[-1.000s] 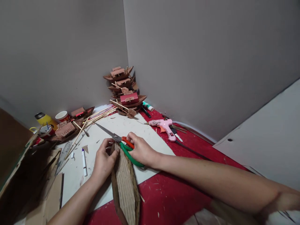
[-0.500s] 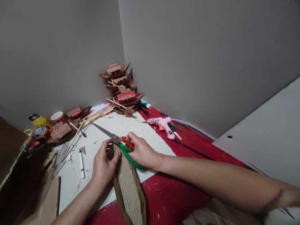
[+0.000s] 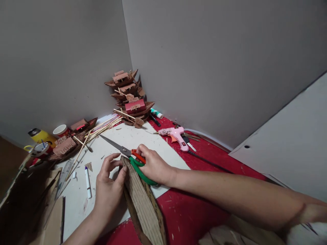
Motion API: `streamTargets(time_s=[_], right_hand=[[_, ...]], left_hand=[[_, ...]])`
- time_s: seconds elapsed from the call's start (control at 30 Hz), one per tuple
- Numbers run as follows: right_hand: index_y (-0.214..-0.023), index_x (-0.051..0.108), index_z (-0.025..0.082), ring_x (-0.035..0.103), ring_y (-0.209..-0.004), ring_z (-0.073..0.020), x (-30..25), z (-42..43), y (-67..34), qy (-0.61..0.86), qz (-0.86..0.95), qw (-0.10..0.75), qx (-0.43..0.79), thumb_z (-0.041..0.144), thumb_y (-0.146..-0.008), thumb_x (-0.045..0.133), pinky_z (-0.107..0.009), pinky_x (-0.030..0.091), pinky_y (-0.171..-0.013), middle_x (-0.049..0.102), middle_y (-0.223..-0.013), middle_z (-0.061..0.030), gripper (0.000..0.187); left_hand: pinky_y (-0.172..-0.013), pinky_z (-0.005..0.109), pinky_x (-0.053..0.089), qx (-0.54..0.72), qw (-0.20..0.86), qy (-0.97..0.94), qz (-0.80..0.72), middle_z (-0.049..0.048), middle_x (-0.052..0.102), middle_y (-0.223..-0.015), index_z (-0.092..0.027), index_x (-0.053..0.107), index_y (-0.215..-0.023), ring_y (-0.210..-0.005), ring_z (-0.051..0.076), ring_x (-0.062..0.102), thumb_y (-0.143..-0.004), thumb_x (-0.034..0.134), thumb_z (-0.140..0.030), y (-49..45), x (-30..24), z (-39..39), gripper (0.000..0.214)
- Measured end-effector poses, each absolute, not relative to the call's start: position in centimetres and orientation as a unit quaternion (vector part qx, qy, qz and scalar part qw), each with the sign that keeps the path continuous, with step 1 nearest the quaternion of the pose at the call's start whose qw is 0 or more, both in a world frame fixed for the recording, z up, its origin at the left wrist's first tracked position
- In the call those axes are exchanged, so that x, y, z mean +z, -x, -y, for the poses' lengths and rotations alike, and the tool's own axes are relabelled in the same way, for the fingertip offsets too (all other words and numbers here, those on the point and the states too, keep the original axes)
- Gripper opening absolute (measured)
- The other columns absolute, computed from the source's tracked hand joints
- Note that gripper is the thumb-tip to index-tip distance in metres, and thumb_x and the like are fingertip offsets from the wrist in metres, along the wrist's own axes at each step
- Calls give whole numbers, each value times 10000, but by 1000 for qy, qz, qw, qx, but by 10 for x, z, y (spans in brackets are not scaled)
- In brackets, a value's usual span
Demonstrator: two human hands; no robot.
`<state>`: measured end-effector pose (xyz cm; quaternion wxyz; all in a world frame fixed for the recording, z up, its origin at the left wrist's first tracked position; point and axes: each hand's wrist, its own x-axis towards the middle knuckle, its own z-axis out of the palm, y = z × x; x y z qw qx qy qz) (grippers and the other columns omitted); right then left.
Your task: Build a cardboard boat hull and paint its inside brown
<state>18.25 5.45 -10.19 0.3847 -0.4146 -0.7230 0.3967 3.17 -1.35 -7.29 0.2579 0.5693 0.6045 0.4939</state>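
My left hand curls round the pointed tip of a long corrugated cardboard boat hull, thumb pressed on its ribbed face, index finger lifted. My right hand grips the green and orange handles of a pair of scissors. Their closed blades point up-left over the white sheet, right beside the hull's tip.
A pink glue gun lies on the red floor to the right. A stack of model boats fills the corner. Wooden sticks, a white marker, cups, a yellow bottle and cardboard scraps crowd the left.
The hull has tilted, its near end swinging right. My left hand has shifted lower on the tip and raised its index finger. The view has drifted, so everything sits further left.
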Motion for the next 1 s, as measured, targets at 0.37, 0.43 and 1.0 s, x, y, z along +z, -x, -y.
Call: streamTargets(time_s=[0.37,0.43,1.0], right_hand=[[-728,415,197,372,-564,-84,-80,-63,-203,380,672,384,507,304,-689,717,-193,293,-508,379,-612,81,323],[-735,418,196,340,-568,-86,-75,-61,-211,364,714,350,486,337,-709,708,-197,273,-504,342,-616,79,323],[-795,580,198,425,-595,-162,-63,-34,-220,254,838,275,396,705,-741,501,-268,389,-541,487,-638,-14,516]], left_hand=[[-552,166,413,568,474,-410,-533,-28,667,-703,-189,646,-837,-606,78,554,-668,784,-243,-11,-37,8,225],[-566,167,416,583,466,-406,-527,-25,676,-726,-195,645,-842,-630,82,562,-675,783,-257,-8,-29,12,225],[-590,225,433,608,459,-443,-473,13,651,-699,-190,669,-792,-630,129,554,-709,728,-352,-14,-4,32,192]])
